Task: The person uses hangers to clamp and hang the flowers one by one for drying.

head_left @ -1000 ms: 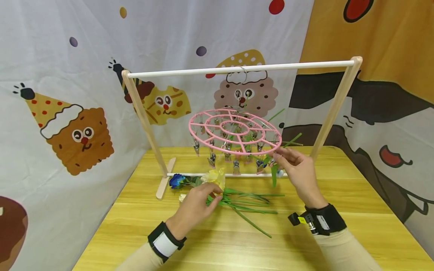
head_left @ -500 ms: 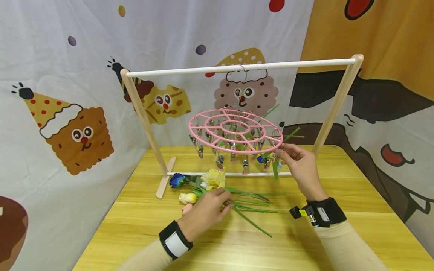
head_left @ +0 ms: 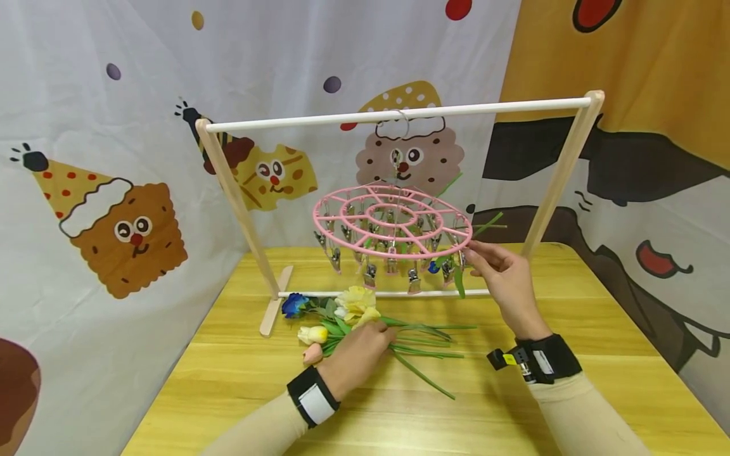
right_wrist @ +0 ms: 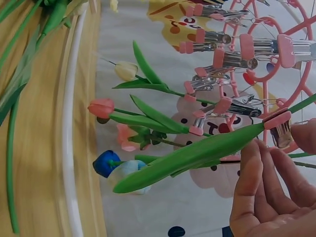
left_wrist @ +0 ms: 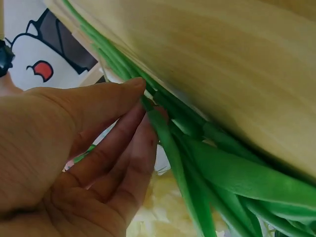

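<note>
My left hand (head_left: 362, 356) is down at the bunch of artificial flowers on the table, thumb and fingers pinching a green stem (left_wrist: 155, 111) in the left wrist view. The bunch has a yellow bloom (head_left: 356, 301), a cream tulip (head_left: 312, 335), a pink tulip (head_left: 312, 353) and a blue rose (head_left: 293, 304). At the right rim of the pink round clip hanger (head_left: 422, 256), my right hand (head_left: 507, 288) holds a metal clip (right_wrist: 281, 133) between thumb and fingers. That clip's pink tips lie over a long green leaf (right_wrist: 197, 155).
The hanger hooks onto a white bar (head_left: 319, 119) between wooden posts (head_left: 561, 177). Several clips dangle below it. Other flowers hang head-down there, including a pink tulip (right_wrist: 101, 108) and a blue flower (right_wrist: 105, 164). A white lower rod (head_left: 410, 293) crosses behind the table bunch.
My left hand has moved right and slightly down along the bunch, uncovering the cream and pink tulips. My right hand stays at the rim; the hanger and its clips have swung slightly.
</note>
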Action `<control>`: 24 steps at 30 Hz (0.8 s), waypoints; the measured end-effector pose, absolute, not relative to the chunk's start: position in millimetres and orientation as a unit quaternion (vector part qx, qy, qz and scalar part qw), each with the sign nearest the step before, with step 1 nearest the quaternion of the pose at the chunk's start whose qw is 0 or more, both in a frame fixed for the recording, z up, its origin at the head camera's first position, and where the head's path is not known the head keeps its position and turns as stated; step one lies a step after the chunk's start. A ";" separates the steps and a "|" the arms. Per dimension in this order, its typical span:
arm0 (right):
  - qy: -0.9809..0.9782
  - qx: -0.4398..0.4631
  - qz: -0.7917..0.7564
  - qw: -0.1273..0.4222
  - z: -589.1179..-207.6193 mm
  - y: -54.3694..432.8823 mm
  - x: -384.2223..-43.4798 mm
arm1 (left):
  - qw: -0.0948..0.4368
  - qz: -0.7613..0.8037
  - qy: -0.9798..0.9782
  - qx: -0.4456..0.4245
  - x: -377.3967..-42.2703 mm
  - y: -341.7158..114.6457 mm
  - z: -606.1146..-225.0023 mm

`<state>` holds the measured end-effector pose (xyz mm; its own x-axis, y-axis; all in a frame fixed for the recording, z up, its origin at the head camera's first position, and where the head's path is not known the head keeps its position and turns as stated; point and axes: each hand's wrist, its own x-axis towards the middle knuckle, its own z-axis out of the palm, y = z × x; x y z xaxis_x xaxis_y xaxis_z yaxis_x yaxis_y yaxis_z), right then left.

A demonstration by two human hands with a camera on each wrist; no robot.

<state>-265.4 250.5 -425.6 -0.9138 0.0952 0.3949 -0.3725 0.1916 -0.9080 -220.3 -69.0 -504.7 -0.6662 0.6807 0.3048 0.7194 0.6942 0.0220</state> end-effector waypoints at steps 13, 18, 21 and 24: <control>-0.785 0.067 0.564 0.248 -437.8 243.3 -236.2 | 0.175 -0.050 -0.903 -0.390 -224.5 -70.0 -506.0; -0.793 0.054 0.545 0.266 -438.1 236.4 -221.3 | 0.189 -0.063 -0.899 -0.389 -219.1 -74.1 -497.5; -0.797 0.054 0.538 0.271 -437.6 231.8 -212.4 | 0.197 -0.079 -0.897 -0.389 -213.7 -77.9 -490.0; -0.799 0.064 0.530 0.277 -436.2 227.6 -205.2 | 0.212 -0.103 -0.891 -0.388 -209.7 -83.1 -481.7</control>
<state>-205.2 227.6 -436.2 -0.8384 0.1915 0.5103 -0.3961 0.4291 -0.8118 -209.7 -83.1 -481.7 -0.6088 0.6478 0.4578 0.7351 0.6777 0.0186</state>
